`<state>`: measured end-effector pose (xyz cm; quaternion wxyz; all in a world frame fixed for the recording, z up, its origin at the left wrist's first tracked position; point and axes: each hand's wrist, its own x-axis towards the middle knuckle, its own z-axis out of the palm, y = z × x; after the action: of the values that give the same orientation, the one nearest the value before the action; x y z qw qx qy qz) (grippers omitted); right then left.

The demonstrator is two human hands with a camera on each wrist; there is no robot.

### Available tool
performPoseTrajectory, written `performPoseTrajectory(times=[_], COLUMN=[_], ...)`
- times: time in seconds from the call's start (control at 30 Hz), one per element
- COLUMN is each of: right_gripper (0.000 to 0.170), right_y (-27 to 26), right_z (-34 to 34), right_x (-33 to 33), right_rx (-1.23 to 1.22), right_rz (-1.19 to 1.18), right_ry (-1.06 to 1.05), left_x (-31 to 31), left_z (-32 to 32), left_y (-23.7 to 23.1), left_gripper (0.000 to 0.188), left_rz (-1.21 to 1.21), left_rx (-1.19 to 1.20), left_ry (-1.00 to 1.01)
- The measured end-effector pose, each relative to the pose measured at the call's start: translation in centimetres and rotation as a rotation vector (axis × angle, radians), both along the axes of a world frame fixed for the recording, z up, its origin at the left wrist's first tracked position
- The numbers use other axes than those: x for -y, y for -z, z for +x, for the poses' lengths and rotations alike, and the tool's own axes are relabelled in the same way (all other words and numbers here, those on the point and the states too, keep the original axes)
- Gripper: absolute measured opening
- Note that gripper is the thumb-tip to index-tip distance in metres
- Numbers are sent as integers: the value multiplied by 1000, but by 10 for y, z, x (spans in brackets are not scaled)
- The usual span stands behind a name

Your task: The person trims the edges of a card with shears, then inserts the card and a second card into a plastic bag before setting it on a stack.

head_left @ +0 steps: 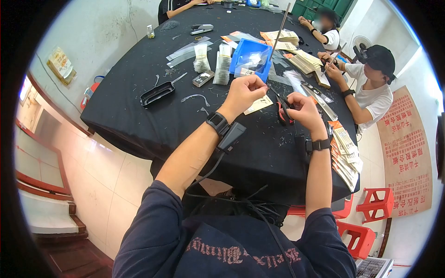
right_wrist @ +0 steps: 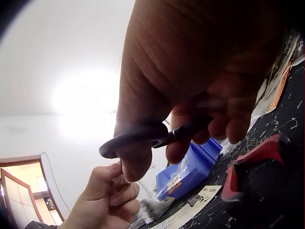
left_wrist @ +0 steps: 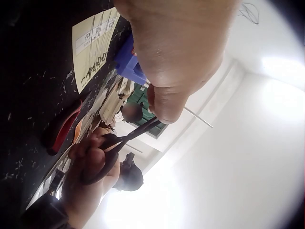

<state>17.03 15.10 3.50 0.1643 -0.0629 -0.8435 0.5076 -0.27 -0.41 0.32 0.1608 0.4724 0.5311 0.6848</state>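
Head view: at two o'clock from centre, the right hand (head_left: 303, 110) crooks thumb and fingers through dark, looped scissors (left_wrist: 143, 129) above matte black cloth (head_left: 125, 116). The left hand (head_left: 243, 95) curls, thumb to forefinger, at the blades; I cannot tell what it pinches. Toward one o'clock sits a smooth blue plastic bin (head_left: 252, 65). Blackletter writing arcs over the dark shirt (head_left: 250, 241).

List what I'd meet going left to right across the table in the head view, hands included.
Open black case, small labelled box, left hand, right hand holding dark scissors, fanned stack of packets at the right edge.
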Motion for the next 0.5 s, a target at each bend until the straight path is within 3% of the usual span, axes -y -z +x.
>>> performPoseTrajectory(times=[0.5], right_gripper=[10], right_y=[7], right_z=[-2], right_x=[-7], right_rx=[-21], right_rz=[-54], right_ry=[-42], left_x=[-1], left_z=[-1], left_y=[1], left_gripper=[9], left_rz=[-4], left_rx=[-11], left_ry=[-5])
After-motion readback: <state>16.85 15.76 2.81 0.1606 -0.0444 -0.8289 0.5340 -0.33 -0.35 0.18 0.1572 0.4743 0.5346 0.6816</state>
